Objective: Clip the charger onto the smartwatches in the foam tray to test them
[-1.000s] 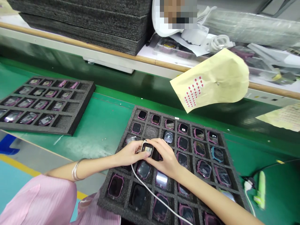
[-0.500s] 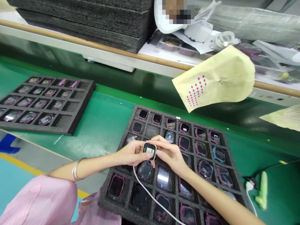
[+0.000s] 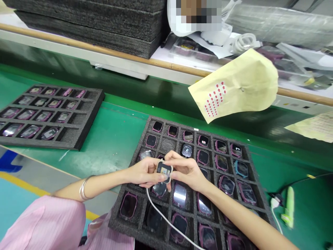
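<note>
Between both hands is a small smartwatch body (image 3: 163,169) with a pale case and a lit screen. My left hand (image 3: 148,171) grips its left side, with the thumb along the lower edge of the screen. On the other side, my right hand (image 3: 187,171) pinches the right edge between thumb and fingers. A white cable (image 3: 166,216) hangs from beneath my left hand; where it ends there is hidden. Below the hands lies a dark foam tray (image 3: 168,144) whose compartments hold several watch bodies, mostly purple, one with a blue case (image 3: 241,169).
A second foam tray (image 3: 85,117) with watch parts lies at the left. Foam blocks (image 3: 99,27) are stacked on the shelf above. A yellow paper (image 3: 239,88) hangs from the shelf edge. At right lie a green tool-like object (image 3: 289,205) and a cable plug (image 3: 275,202).
The watch in my hands has tilted slightly and shifted a little down and left. My right fingers have moved along its upper edge. The whole view has shifted slightly.
</note>
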### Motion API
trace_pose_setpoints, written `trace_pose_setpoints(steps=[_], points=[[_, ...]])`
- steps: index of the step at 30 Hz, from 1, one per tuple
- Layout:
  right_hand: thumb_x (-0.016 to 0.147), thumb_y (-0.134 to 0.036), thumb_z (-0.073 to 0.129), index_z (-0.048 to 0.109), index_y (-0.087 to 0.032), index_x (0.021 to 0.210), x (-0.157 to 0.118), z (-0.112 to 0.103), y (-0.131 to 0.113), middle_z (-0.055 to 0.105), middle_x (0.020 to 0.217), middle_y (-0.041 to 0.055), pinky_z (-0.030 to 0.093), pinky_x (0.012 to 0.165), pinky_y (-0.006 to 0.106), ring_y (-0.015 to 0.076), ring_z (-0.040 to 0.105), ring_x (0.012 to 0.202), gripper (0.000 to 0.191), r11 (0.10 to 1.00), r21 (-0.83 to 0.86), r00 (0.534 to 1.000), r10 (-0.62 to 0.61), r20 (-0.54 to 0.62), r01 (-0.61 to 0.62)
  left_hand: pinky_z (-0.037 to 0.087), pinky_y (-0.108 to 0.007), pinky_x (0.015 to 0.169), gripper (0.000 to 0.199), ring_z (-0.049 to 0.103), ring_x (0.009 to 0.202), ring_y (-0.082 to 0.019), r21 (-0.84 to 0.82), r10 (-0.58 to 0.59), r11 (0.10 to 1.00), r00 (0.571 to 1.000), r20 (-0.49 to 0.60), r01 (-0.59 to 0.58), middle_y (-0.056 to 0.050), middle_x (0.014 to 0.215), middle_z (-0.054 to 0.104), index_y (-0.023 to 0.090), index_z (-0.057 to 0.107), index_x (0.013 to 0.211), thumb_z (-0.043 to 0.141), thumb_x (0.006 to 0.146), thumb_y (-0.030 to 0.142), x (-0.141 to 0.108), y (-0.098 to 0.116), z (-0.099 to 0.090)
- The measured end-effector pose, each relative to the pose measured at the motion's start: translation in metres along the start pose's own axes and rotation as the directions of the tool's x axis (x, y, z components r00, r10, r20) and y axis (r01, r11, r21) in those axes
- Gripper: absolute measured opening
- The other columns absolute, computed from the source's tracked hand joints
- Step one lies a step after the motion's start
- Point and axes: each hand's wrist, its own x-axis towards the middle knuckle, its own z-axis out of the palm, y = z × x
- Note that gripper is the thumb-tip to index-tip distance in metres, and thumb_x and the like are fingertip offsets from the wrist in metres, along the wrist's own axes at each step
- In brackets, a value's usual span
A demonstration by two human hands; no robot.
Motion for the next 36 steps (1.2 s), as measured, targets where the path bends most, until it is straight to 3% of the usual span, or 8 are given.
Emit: trace_pose_setpoints(steps=[5, 9, 17, 20, 22, 25, 30, 36], points=[[0.082, -0.027, 0.072, 0.055, -0.024, 0.130, 0.001, -0.007, -0.006, 0.055, 0.104, 0.0070, 0.047, 0.088, 0.038, 0.0208, 0.055, 0.097, 0.051, 0.912, -0.405, 0.998, -0.059, 0.021, 0.062, 0.023, -0.015, 0.029, 0.037, 0.032, 0.029, -0.003, 0.117, 0.018, 0.993, 0.970, -0.242, 0.011, 0.009, 0.048, 0.045, 0.013, 0.053, 0.085, 0.063, 0.081, 0.048, 0.006, 0.001, 0.004], [0.083, -0.025, 0.071, 0.050, -0.023, 0.133, 0.001, -0.003, -0.002, 0.055, 0.109, 0.0082, 0.049, 0.088, 0.039, 0.0222, 0.056, 0.100, 0.054, 0.832, -0.543, 0.993, -0.119, 0.027, 0.114, 0.025, -0.016, 0.035, 0.035, 0.033, 0.037, -0.003, 0.189, 0.046, 0.982, 0.948, -0.314, 0.015, 0.008, 0.055, 0.044, 0.012, 0.055, 0.088, 0.063, 0.082, 0.045, 0.008, -0.007, 0.001], [0.089, -0.024, 0.062, 0.048, -0.022, 0.132, -0.003, 0.002, 0.004, 0.054, 0.113, 0.0115, 0.050, 0.086, 0.041, 0.0252, 0.056, 0.103, 0.045, 0.653, -0.743, 0.981, -0.190, 0.025, 0.145, 0.035, -0.021, 0.053, 0.031, 0.042, 0.059, -0.009, 0.292, 0.085, 0.956, 0.949, -0.304, 0.008, 0.003, 0.073, 0.048, 0.013, 0.056, 0.104, 0.059, 0.086, 0.038, 0.008, -0.008, 0.002], [0.087, -0.030, 0.064, 0.052, -0.021, 0.127, 0.000, -0.002, -0.002, 0.057, 0.111, 0.0117, 0.049, 0.084, 0.045, 0.0277, 0.056, 0.100, 0.042, 0.553, -0.820, 0.980, -0.194, 0.045, 0.147, 0.037, -0.022, 0.060, 0.048, 0.045, 0.070, -0.010, 0.318, 0.095, 0.948, 0.965, -0.245, -0.013, 0.000, 0.088, 0.050, 0.016, 0.048, 0.121, 0.067, 0.081, 0.034, 0.009, -0.006, 0.002], [0.085, -0.032, 0.067, 0.054, -0.021, 0.122, 0.006, -0.009, -0.003, 0.059, 0.109, 0.0103, 0.048, 0.085, 0.044, 0.0274, 0.057, 0.100, 0.041, 0.578, -0.806, 0.975, -0.222, 0.001, 0.133, 0.035, -0.021, 0.056, 0.058, 0.043, 0.065, -0.008, 0.269, 0.054, 0.963, 0.970, -0.237, 0.012, 0.002, 0.087, 0.048, 0.017, 0.043, 0.123, 0.073, 0.075, 0.033, 0.010, -0.004, 0.001], [0.085, -0.032, 0.066, 0.056, -0.020, 0.117, 0.015, -0.023, 0.001, 0.060, 0.107, 0.0096, 0.048, 0.088, 0.042, 0.0261, 0.057, 0.101, 0.035, 0.592, -0.805, 0.957, -0.253, -0.142, 0.037, 0.030, -0.019, 0.049, 0.047, 0.038, 0.055, -0.005, 0.162, 0.015, 0.986, 0.953, -0.304, 0.036, 0.004, 0.079, 0.046, 0.015, 0.044, 0.113, 0.070, 0.078, 0.034, 0.007, 0.001, -0.001], [0.085, -0.033, 0.067, 0.060, -0.020, 0.116, 0.025, -0.032, 0.010, 0.060, 0.110, 0.0117, 0.045, 0.088, 0.050, 0.0311, 0.055, 0.104, 0.034, 0.412, -0.911, 0.987, -0.139, -0.077, -0.013, 0.022, -0.018, 0.042, 0.040, 0.030, 0.048, -0.003, 0.072, -0.071, 0.993, 0.954, -0.290, 0.096, 0.007, 0.072, 0.044, 0.016, 0.044, 0.113, 0.064, 0.084, 0.035, -0.018, 0.004, 0.003], [0.088, -0.030, 0.061, 0.066, -0.017, 0.108, 0.073, -0.008, 0.001, 0.061, 0.107, 0.0139, 0.045, 0.081, 0.043, 0.0298, 0.056, 0.100, 0.024, 0.136, -0.990, 0.999, 0.004, 0.041, 0.040, 0.037, -0.020, 0.057, 0.033, 0.045, 0.065, -0.006, 0.165, 0.062, 0.986, 0.928, -0.368, 0.000, -0.001, 0.090, 0.055, 0.015, 0.048, 0.107, 0.064, 0.084, 0.032, -0.033, -0.010, 0.009]])
